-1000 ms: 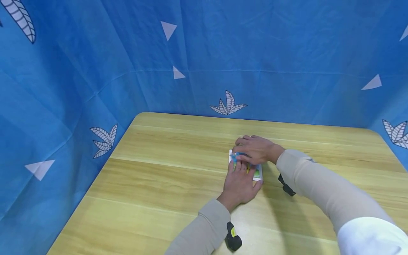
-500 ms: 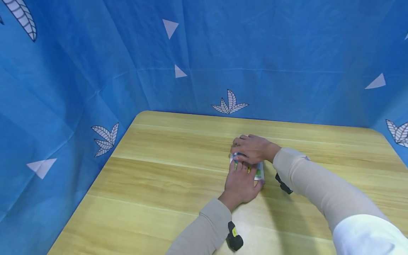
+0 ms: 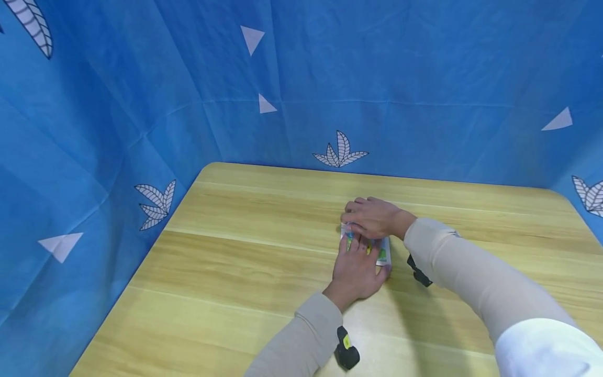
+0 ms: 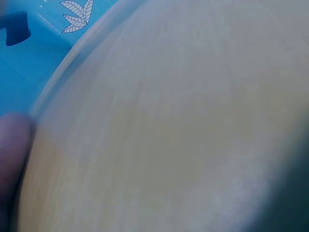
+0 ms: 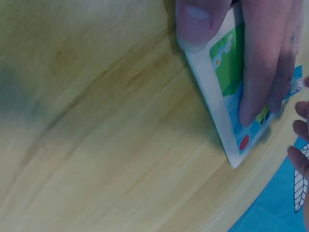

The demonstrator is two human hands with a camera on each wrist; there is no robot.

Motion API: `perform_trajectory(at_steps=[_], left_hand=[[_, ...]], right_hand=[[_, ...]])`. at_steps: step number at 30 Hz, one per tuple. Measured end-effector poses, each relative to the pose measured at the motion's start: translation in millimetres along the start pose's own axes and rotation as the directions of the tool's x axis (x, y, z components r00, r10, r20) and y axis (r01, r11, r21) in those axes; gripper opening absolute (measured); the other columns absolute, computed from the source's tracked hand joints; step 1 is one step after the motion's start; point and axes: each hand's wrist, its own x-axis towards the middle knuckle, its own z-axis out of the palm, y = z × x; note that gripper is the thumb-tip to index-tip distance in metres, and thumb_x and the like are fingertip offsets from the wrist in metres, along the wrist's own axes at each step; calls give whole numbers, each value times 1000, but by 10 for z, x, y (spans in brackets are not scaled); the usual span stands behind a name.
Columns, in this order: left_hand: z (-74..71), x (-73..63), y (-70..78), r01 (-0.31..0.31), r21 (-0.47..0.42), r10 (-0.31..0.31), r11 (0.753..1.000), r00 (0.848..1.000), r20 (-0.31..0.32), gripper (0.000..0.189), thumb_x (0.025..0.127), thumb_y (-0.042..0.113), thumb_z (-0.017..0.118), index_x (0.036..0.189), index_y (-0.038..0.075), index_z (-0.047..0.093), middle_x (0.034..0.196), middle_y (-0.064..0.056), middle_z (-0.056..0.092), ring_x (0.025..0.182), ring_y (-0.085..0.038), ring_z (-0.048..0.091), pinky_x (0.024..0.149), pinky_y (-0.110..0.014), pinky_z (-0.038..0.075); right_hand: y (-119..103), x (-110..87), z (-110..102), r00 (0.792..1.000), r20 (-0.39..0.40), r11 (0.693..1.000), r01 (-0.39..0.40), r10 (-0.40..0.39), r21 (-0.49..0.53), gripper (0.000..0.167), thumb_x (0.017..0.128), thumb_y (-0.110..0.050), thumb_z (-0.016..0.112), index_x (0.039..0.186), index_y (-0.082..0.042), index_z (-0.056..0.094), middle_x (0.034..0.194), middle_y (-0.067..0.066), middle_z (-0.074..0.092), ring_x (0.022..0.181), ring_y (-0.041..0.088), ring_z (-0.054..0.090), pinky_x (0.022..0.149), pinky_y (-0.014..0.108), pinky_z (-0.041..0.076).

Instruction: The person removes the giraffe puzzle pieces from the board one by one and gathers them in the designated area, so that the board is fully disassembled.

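Observation:
My left hand (image 3: pixel 357 269) lies with straight fingers across a small flat picture board (image 3: pixel 383 255), its thumb at the near right corner. In the right wrist view the board (image 5: pixel 212 89) has a white border and a green and blue print with flowers and a red dot. My right hand (image 3: pixel 374 217) is over the far edge, fingers bent. A small blue printed piece (image 5: pixel 297 81) sticks out past the board beside my right fingertips (image 5: pixel 300 128), which seem to pinch it. Most of the picture is hidden under both hands.
The board lies on a light wood-grain table (image 3: pixel 235 251). A blue curtain (image 3: pixel 301 63) with white leaf and triangle prints hangs behind and along the left side. Black wrist devices (image 3: pixel 347 350) sit below both sleeves.
My right hand has shifted slightly left over the board's far edge, and less of the blue print shows beneath it. My left hand stays on the board. The head view has tilted slightly.

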Motion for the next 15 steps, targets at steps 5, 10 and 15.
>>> perform_trajectory(at_steps=[5, 10, 15], left_hand=[[-18, -3, -5, 4, -6, -4, 1000, 1000, 16, 67, 95, 62, 11, 153, 29, 8, 160, -4, 7, 146, -20, -2, 115, -49, 10], [-27, -8, -1, 5, 11, -5, 1000, 1000, 14, 66, 95, 61, 9, 153, 30, 9, 159, -3, 9, 147, -20, 3, 115, -49, 11], [-22, -3, -5, 4, -2, -4, 1000, 1000, 17, 66, 94, 62, 10, 153, 30, 8, 160, -3, 8, 147, -20, 0, 115, -49, 9]], right_hand=[[-24, -28, 8, 986, -39, 953, -148, 164, 264, 19, 100, -22, 42, 109, -16, 58, 120, 9, 56, 110, 28, 52, 92, 47, 44], [-35, -36, 50, 963, -47, 897, -228, 265, 378, 24, 100, -21, 43, 114, -12, 61, 126, 13, 54, 118, 33, 48, 98, 52, 39], [-75, -8, 73, 946, -4, 862, -292, 323, 414, 23, 99, -21, 46, 113, -12, 62, 131, 15, 50, 117, 35, 45, 94, 58, 37]])
